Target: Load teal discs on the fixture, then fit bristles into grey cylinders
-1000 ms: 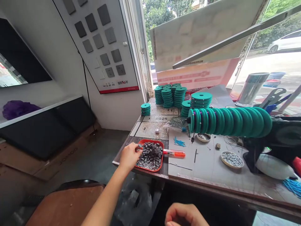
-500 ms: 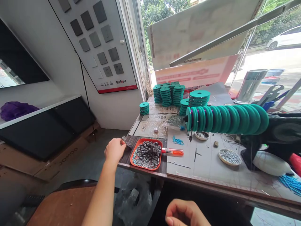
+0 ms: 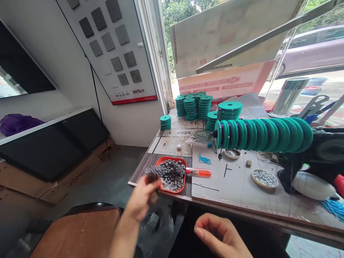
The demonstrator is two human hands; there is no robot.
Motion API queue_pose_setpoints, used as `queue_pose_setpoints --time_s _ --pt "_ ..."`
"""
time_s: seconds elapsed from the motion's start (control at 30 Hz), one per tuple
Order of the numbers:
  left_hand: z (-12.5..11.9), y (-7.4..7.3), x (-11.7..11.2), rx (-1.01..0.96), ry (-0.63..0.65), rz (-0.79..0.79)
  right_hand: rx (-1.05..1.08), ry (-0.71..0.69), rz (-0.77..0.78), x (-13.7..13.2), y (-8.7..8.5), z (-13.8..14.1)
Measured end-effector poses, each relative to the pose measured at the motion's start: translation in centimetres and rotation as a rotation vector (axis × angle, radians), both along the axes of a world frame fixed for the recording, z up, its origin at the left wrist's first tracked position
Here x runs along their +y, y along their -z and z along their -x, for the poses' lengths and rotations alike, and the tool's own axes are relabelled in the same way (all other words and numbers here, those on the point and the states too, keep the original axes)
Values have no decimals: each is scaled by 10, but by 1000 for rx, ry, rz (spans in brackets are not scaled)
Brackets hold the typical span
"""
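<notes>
My left hand [image 3: 142, 195], smeared by motion, has its fingers closed on a dark grey mesh-like bunch [image 3: 153, 172]. The bunch is over the left edge of an orange-red tray [image 3: 185, 179], and blur hides its exact kind. Small dark cylinders [image 3: 173, 172] and tiny silvery pieces fill that tray. My right hand [image 3: 221, 233] hovers in front of the table edge, fingers curled in and thumb close to the index finger. Nothing shows in it. An orange pen-like tool [image 3: 199, 172] lies against the tray's right side.
Green discs [image 3: 263, 134] line a horizontal shaft at the right, with stacked green spools [image 3: 190, 109] behind. Blue strands [image 3: 204, 158], a dish of grey pellets [image 3: 264, 178] and a smaller dish [image 3: 232, 153] lie on the board. A brown stool [image 3: 77, 233] stands at lower left.
My left hand has lifted the mesh-like bunch from the table left of the tray and moved right, to the tray's edge. My right hand has risen slightly, still curled.
</notes>
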State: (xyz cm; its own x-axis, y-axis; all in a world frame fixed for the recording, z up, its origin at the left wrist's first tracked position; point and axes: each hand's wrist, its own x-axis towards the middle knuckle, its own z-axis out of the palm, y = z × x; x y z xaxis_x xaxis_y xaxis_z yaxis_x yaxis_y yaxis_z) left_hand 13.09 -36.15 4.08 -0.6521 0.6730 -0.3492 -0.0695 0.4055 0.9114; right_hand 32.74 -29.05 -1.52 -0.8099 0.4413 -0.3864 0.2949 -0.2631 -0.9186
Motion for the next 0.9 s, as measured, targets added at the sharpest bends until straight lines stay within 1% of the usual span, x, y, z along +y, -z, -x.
queue_pose_setpoints --time_s 0.07,0.1,0.13,0.2,0.23,0.33,0.4,0.47,0.53,0.6,0.7,0.8,0.9 --pt "-40 10 -9 -177 41 -13 47 33 2 4 -3 2" --pt "-58 17 -12 -270 38 -9 77 68 16 5 -3 3" --pt "-72 25 -15 -428 5 -34 104 93 44 6 -4 3" --pt "-91 43 -18 -563 -29 -62 141 123 110 5 -3 4" --pt "-97 51 -19 -586 -49 -89 151 135 135 5 -2 5" --pt "-103 71 -17 -545 -119 -203 158 138 180 5 1 5" --pt "-105 80 -15 -530 -138 -254 161 111 212 4 1 5" --pt "-107 86 -13 -531 -148 -281 157 93 245 4 1 5" --pt "-109 89 -12 -538 -172 -291 152 97 265 3 2 5" --pt "-112 88 -12 -527 -183 -282 158 96 263 3 3 5" --pt "-115 78 -13 -526 -209 -273 148 89 212 3 5 5" --pt "-118 66 -12 -559 -286 -270 104 125 92 3 7 4" --pt "-119 61 -11 -521 -349 -244 72 117 13 4 9 3"
